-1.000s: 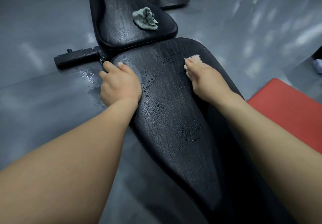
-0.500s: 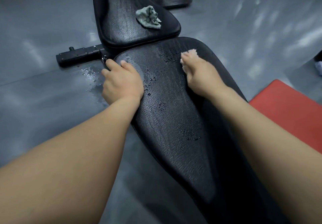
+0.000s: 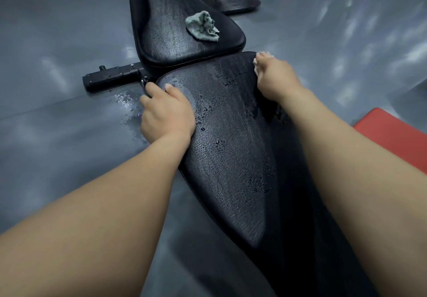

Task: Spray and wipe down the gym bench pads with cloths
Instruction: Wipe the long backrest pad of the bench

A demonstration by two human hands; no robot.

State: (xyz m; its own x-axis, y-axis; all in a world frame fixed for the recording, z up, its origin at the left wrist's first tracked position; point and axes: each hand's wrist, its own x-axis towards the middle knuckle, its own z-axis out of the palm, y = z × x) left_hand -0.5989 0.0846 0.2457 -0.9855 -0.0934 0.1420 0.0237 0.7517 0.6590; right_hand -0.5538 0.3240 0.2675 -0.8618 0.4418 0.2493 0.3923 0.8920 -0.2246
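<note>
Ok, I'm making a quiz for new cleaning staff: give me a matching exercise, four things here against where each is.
1 grey-green cloth
2 pale cloth
3 left hand
4 red pad

A under the right hand
B at the right edge of view
C on the far bench pad
D gripping the left edge of the near bench pad

Pairs: 1-C, 2-A, 3-D, 4-B

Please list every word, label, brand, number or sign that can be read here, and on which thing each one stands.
No text can be read.
On the near bench pad: faint marks by its far end, too blurred to tell letters from droplets.
On the far bench pad, grey-green cloth, pale cloth, black frame bar, red pad: no writing shows.
</note>
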